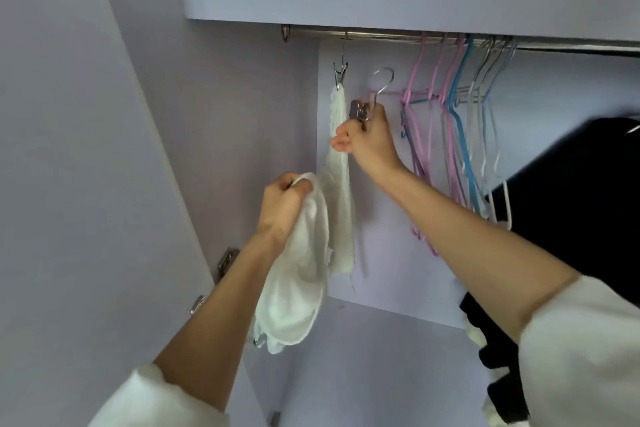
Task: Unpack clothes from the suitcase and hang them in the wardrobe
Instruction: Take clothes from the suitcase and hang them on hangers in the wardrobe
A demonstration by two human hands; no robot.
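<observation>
Two metal clip hooks mattered as I watched from the head camera. One clip hook (340,71) hung on the wardrobe rail (381,35) near its left end, its jaws biting the top edge of a white garment (341,180) that dropped straight down along the back panel (388,218). The second clip hook (369,104) was off the rail, below it and just right of the first, held in my right hand (367,142); the fingers were curled round the clip body, thumb out to the left, with the wire hook standing free above, presumably so it could go up onto the rail.

My left hand (282,208) sat lower, fingers bunched tight on the gathered top of the white cloth (294,288), which sagged below the wrist. I judged it was held high to offer an edge to the waiting clip. Whether this cloth joined the pinned garment I could not tell; they touched or overlapped.

Further right along the rail hung empty pink, blue and white hangers (453,135), packed close. Dark clothing (581,204) filled the right edge of the wardrobe. No suitcase was in view.
</observation>
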